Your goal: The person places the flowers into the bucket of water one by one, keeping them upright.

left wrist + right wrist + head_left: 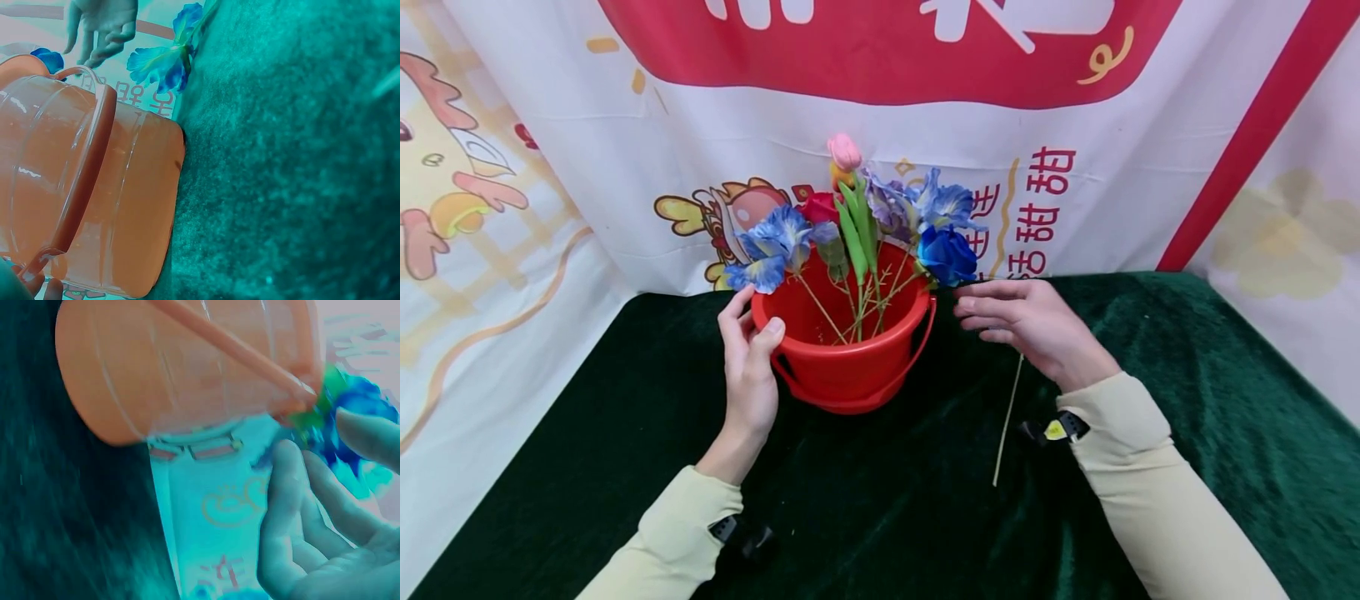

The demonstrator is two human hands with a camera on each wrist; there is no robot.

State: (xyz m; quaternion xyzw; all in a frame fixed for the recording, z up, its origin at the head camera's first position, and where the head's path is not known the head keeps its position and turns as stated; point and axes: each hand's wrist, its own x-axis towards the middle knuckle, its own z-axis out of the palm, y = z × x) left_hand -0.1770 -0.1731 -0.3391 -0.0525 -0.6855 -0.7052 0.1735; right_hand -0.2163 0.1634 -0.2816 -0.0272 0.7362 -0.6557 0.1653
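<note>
A red bucket (850,373) stands upright on a dark green cloth, with several artificial flowers in it. My left hand (751,383) holds its left side, thumb by the rim. To the right of the bucket my right hand (1037,329) is held with its fingers extended and slightly bent. They are close to a blue rose (947,257) leaning over the rim; contact cannot be made out. Also in the bucket are a pink tulip (845,152), a red rose (820,208) and blue irises (775,237). The thumb overlaps the blue rose in the right wrist view.
Another blue iris (161,62) lies on the cloth right of the bucket. In the head view its stem (1009,425) shows below my right hand, which covers the bloom. A printed white-and-red curtain (737,133) hangs behind the cloth-covered table (880,500).
</note>
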